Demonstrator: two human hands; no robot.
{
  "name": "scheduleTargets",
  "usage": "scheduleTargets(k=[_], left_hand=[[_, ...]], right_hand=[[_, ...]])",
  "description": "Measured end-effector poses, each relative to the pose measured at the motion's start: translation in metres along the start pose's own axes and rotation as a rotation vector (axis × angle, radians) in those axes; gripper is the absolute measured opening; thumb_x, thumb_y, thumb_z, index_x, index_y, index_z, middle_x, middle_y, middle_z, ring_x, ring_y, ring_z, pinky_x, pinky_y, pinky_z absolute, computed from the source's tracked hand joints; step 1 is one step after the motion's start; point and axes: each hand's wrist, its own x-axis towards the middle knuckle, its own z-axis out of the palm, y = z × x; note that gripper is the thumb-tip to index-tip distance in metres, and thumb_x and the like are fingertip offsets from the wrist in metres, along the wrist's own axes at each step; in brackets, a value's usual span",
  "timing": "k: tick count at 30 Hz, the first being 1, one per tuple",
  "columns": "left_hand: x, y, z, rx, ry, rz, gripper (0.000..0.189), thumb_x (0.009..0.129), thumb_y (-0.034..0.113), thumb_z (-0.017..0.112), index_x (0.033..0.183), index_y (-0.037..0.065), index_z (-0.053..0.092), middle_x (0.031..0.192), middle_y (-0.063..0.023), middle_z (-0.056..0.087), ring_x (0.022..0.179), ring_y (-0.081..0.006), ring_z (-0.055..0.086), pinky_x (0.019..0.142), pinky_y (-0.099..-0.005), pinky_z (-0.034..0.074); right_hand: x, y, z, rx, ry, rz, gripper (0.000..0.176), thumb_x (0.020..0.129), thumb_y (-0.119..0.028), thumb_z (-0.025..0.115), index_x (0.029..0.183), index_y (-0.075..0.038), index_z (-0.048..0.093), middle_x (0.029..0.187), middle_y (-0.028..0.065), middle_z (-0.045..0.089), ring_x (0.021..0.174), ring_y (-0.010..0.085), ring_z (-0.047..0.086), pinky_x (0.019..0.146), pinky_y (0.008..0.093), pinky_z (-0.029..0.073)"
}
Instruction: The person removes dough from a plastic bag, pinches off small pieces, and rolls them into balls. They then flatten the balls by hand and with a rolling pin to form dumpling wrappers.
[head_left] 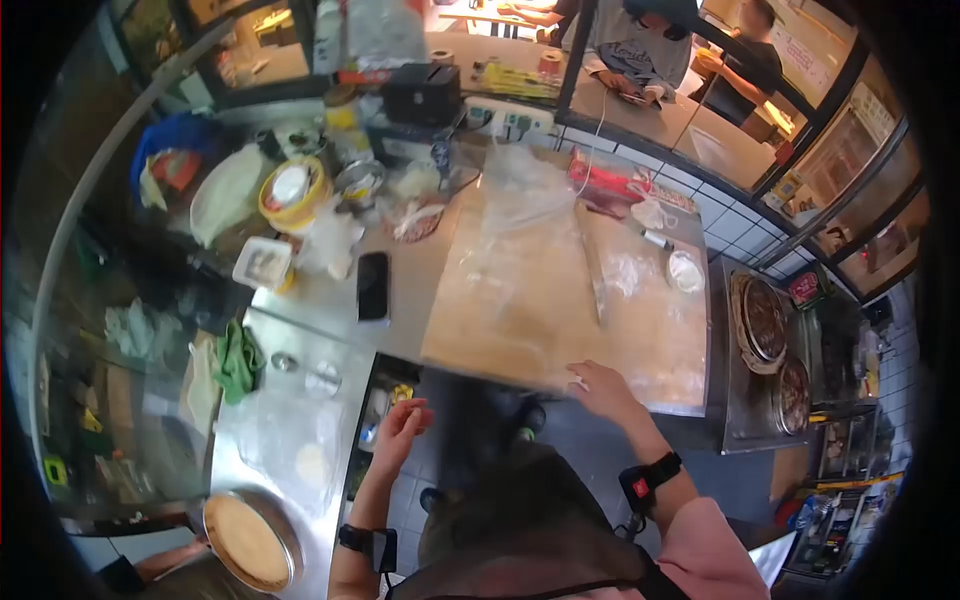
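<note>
Right hand (603,390) at near edge of wooden board (520,315)

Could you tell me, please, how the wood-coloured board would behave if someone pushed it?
The wood-coloured board is probably stiff: it looks flat, with fairly straight edges. Being broad, it may feel heavy. The wrinkled plastic on top could shift with a push.

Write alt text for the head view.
A person's right hand is at the near edge of a wood-coloured board, their left hand apart from it; neither visibly holds anything. A translucent plastic bag lies at the board's far end. Left of the board are a dark phone and a green cloth.
</note>
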Motion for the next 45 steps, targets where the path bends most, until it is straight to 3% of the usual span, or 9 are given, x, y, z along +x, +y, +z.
scheduleTargets(k=[8, 16, 22, 27, 33, 36, 39, 42, 45], left_hand=[[0.171, 0.064, 0.131, 0.188, -0.036, 0.048, 0.029, 0.096, 0.022, 0.052, 0.119, 0.005, 0.056, 0.099, -0.0070, 0.066, 0.089, -0.0134, 0.063, 0.077, -0.0253, 0.048], [0.290, 0.134, 0.167, 0.437, -0.136, 0.203, 0.028, 0.095, 0.021, 0.055, 0.117, 0.004, 0.056, 0.098, -0.0075, 0.066, 0.087, -0.0136, 0.063, 0.079, -0.0266, 0.049], [0.385, 0.133, 0.180, 0.891, 0.114, 0.751, 0.031, 0.082, 0.009, 0.061, 0.112, 0.008, 0.057, 0.112, -0.0189, 0.060, 0.099, -0.0386, 0.058, 0.080, -0.0423, 0.050], [0.435, 0.086, 0.180, 1.157, 0.035, 0.543, 0.019, 0.083, 0.013, 0.059, 0.101, 0.008, 0.055, 0.101, -0.0163, 0.061, 0.090, -0.0352, 0.060, 0.071, -0.0459, 0.049], [0.412, 0.087, 0.158, 1.003, -0.299, 0.494, 0.016, 0.086, 0.025, 0.057, 0.084, 0.010, 0.058, 0.068, -0.0142, 0.061, 0.069, -0.0349, 0.062, 0.061, -0.0464, 0.046], [0.398, 0.123, 0.141, 0.949, -0.499, 0.385, 0.014, 0.087, 0.022, 0.056, 0.088, 0.008, 0.058, 0.075, -0.0171, 0.061, 0.071, -0.0379, 0.057, 0.062, -0.0439, 0.045], [0.397, 0.140, 0.135, 0.848, -0.620, 0.316, 0.015, 0.090, 0.021, 0.058, 0.085, 0.007, 0.056, 0.072, -0.0094, 0.061, 0.064, -0.0255, 0.058, 0.058, -0.0337, 0.043], [0.397, 0.141, 0.141, 0.171, -0.481, 0.178, 0.017, 0.094, 0.018, 0.055, 0.082, 0.006, 0.055, 0.063, 0.0048, 0.047, 0.056, -0.0077, 0.045, 0.051, -0.0255, 0.036], [0.401, 0.150, 0.153, 0.019, -0.036, 0.363, 0.016, 0.097, 0.016, 0.053, 0.085, 0.006, 0.056, 0.070, 0.0084, 0.040, 0.062, -0.0009, 0.037, 0.054, -0.0193, 0.031]], right_hand=[[0.105, 0.122, -0.049, 0.036, 0.414, 0.305, 0.068, 0.077, -0.020, 0.065, 0.137, -0.010, 0.035, 0.111, 0.0198, 0.053, 0.097, 0.0372, 0.056, 0.080, 0.0440, 0.049], [0.152, 0.163, -0.058, -0.048, 0.339, 0.441, 0.080, 0.072, -0.012, 0.067, 0.142, -0.011, 0.028, 0.119, 0.0188, 0.045, 0.105, 0.0365, 0.049, 0.083, 0.0446, 0.048], [0.165, 0.169, -0.075, -0.219, 0.524, 0.385, 0.073, 0.071, -0.008, 0.067, 0.136, -0.008, 0.035, 0.114, 0.0166, 0.048, 0.107, 0.0352, 0.050, 0.082, 0.0445, 0.048], [0.270, 0.120, -0.123, -0.103, 0.332, 0.244, 0.057, 0.080, -0.016, 0.061, 0.133, -0.011, 0.041, 0.107, 0.0178, 0.056, 0.097, 0.0326, 0.057, 0.079, 0.0441, 0.049], [0.343, 0.145, -0.119, -0.318, 0.115, 0.522, 0.046, 0.078, -0.021, 0.060, 0.121, -0.008, 0.050, 0.084, 0.0149, 0.064, 0.076, 0.0353, 0.063, 0.068, 0.0435, 0.051], [0.337, 0.163, -0.133, -0.349, 0.287, 0.237, 0.039, 0.076, -0.022, 0.063, 0.111, -0.005, 0.054, 0.076, 0.0140, 0.065, 0.075, 0.0349, 0.064, 0.067, 0.0430, 0.051], [0.334, 0.149, -0.177, -0.131, 0.338, 0.400, 0.026, 0.079, -0.022, 0.062, 0.097, -0.003, 0.057, 0.075, 0.0140, 0.064, 0.072, 0.0338, 0.064, 0.065, 0.0429, 0.050], [0.333, 0.130, -0.195, 0.191, 0.908, 0.465, 0.020, 0.083, -0.022, 0.061, 0.091, -0.004, 0.059, 0.076, 0.0126, 0.065, 0.070, 0.0330, 0.064, 0.063, 0.0433, 0.050], [0.321, 0.115, -0.173, 0.073, 0.891, 0.321, 0.032, 0.085, -0.022, 0.062, 0.110, -0.005, 0.057, 0.090, 0.0135, 0.066, 0.077, 0.0320, 0.064, 0.066, 0.0432, 0.050]])
